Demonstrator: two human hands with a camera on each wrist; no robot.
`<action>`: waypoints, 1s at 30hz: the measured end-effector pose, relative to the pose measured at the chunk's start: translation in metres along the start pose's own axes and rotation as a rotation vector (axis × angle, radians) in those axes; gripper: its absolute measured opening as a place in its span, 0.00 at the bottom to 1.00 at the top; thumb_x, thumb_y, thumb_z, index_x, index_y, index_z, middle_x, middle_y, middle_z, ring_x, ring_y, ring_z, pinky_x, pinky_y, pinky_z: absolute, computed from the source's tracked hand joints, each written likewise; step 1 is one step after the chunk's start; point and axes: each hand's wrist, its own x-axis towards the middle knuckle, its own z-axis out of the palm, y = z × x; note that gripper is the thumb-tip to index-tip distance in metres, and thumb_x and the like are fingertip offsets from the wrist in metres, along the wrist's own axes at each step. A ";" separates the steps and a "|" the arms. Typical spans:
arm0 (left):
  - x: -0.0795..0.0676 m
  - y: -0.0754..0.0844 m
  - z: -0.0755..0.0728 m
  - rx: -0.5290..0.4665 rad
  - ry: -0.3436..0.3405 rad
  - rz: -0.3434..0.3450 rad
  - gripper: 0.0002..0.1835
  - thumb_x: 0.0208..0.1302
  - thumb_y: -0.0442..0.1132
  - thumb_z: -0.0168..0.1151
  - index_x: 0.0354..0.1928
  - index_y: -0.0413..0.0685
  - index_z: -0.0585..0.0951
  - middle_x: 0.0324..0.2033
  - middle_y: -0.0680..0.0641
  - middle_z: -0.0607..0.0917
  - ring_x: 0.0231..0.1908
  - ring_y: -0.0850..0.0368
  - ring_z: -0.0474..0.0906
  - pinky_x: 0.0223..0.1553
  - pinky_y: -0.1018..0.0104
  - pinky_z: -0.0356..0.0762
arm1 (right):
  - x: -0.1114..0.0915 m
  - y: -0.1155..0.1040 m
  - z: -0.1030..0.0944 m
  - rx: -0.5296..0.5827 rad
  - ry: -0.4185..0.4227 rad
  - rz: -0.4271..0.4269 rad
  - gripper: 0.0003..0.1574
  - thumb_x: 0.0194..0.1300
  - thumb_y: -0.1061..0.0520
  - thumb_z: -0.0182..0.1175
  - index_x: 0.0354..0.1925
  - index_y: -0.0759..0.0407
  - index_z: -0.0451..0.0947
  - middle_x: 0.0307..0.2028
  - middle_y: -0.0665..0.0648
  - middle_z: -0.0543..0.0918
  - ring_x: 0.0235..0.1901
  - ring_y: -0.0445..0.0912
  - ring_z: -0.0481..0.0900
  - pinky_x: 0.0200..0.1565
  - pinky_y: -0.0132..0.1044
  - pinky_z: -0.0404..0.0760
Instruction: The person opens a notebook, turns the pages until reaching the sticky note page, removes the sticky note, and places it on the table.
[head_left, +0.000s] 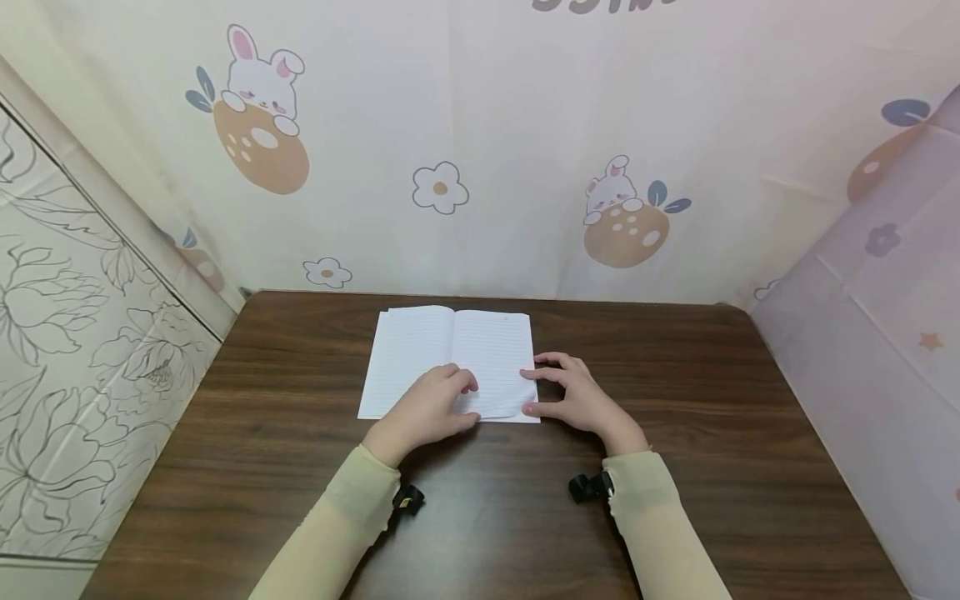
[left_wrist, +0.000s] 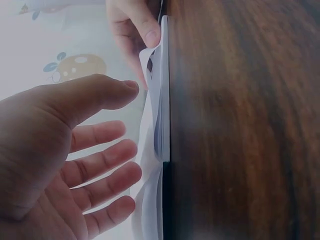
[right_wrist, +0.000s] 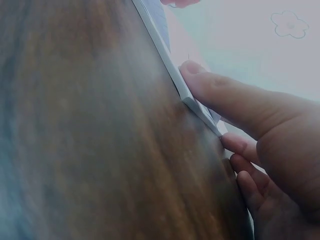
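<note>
An open notebook (head_left: 408, 354) with white lined pages lies on the brown wooden table, its spine running away from me. The right hand (head_left: 581, 402) is at the lower right corner, where it pinches a page (head_left: 510, 404) between thumb and fingers. That corner is lifted and curls away from the sheets below, as the left wrist view also shows. Over the lower middle of the notebook is the left hand (head_left: 429, 406), its fingers loosely bent and apart, holding nothing. In the left wrist view its fingers (left_wrist: 107, 150) hover beside the pages; whether any fingertip touches paper is hard to tell.
The wooden table (head_left: 675, 500) extends around the notebook on all sides. Behind it hangs a pale curtain (head_left: 510, 167) printed with rabbits and flowers. A panel with line-drawn flowers (head_left: 60, 333) stands at the left. Black wrist cameras (head_left: 408, 499) sit on both sleeves.
</note>
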 end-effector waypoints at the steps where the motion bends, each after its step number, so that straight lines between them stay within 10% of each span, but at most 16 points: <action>1: 0.000 0.000 0.001 0.006 -0.001 0.001 0.20 0.54 0.47 0.75 0.45 0.47 0.82 0.35 0.49 0.81 0.36 0.54 0.75 0.44 0.57 0.76 | 0.000 0.000 0.000 0.000 0.000 0.001 0.38 0.54 0.37 0.76 0.62 0.41 0.81 0.70 0.53 0.66 0.70 0.58 0.55 0.66 0.64 0.59; 30: 0.003 0.002 0.012 0.146 0.018 0.023 0.17 0.57 0.50 0.73 0.43 0.50 0.82 0.36 0.52 0.81 0.35 0.55 0.76 0.41 0.58 0.77 | 0.001 0.001 0.000 0.007 -0.007 0.026 0.36 0.55 0.37 0.75 0.62 0.39 0.81 0.70 0.50 0.66 0.71 0.57 0.54 0.67 0.63 0.59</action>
